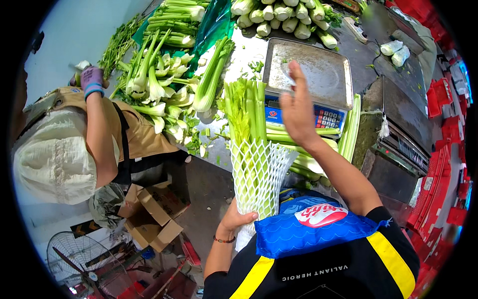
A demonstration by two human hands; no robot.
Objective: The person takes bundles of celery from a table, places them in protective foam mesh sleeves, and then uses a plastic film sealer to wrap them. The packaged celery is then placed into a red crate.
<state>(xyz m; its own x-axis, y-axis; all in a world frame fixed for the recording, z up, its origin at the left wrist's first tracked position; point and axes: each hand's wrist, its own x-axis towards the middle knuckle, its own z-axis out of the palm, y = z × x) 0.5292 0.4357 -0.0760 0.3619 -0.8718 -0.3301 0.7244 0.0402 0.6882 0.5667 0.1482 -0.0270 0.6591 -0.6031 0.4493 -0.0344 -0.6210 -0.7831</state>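
Observation:
My left hand (241, 220) grips the lower part of a bunch of celery (257, 112) standing upright in front of my chest. A white foam net sleeve (254, 175) covers the lower half of the bunch, and its rim flares out on the right. The leafy cut tops stick out above the net. My right hand (298, 108) is raised with nothing in it, thumb apart from the fingers, in front of a blue digital weighing scale (308, 71) with a worn metal platform. Loose celery stalks (325, 144) lie below the scale's keypad.
Celery bunches (282, 15) are stacked at the back, and trimmed celery pieces (175, 101) pile up on the left. A co-worker's gloved hand (92, 80) holds something pale. A carton (155, 216) and a fan (86, 261) stand at lower left; a dark metal machine (396, 123) is at right.

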